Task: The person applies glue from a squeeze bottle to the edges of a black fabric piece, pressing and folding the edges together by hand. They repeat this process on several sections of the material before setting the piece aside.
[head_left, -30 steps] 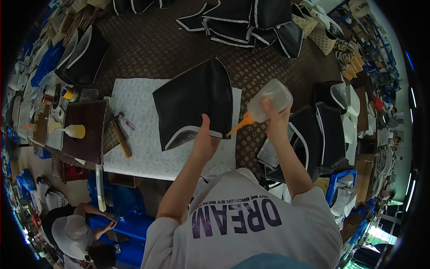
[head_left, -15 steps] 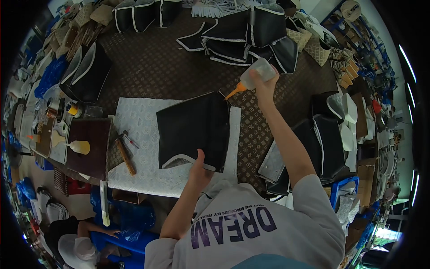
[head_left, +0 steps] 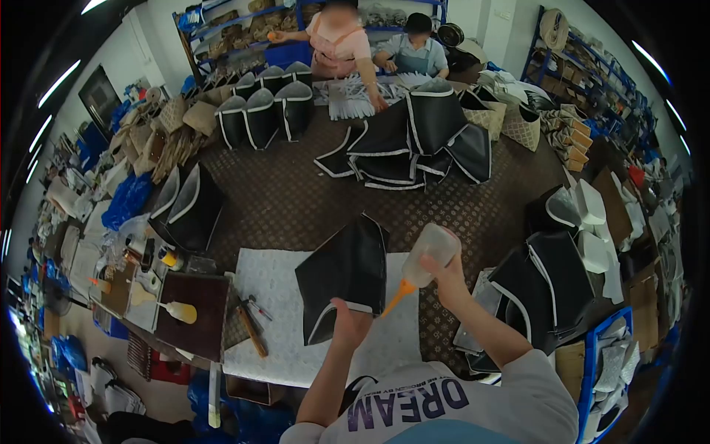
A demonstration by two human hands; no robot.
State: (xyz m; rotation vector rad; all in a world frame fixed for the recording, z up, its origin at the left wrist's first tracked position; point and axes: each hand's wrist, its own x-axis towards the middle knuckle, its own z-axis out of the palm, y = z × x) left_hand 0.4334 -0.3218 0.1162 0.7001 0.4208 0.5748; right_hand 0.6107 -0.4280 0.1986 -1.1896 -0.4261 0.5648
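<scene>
A black piece with pale edging (head_left: 344, 266) is raised over the white patterned sheet (head_left: 259, 277). My left hand (head_left: 350, 325) grips its lower edge, thumb on the near face. In my right hand (head_left: 446, 272) is a translucent bottle (head_left: 431, 251), tilted down. Its orange nozzle (head_left: 399, 298) points at the lower right corner of the black piece; whether the tip touches is not clear. A hammer (head_left: 252, 331) and a small pen-like tool (head_left: 260, 308) lie left of the piece.
Black pieces are piled at the back (head_left: 414, 148) and at the right (head_left: 543, 281). A yellow-filled bottle (head_left: 181, 312) lies on a dark board (head_left: 194, 333) at left. Two people (head_left: 340, 44) are across the table, one reaching over white strips (head_left: 351, 100).
The view has tilted up, bringing two people into sight. The black piece has turned, and the bottle nozzle has gone from its upper corner to its lower right corner.
</scene>
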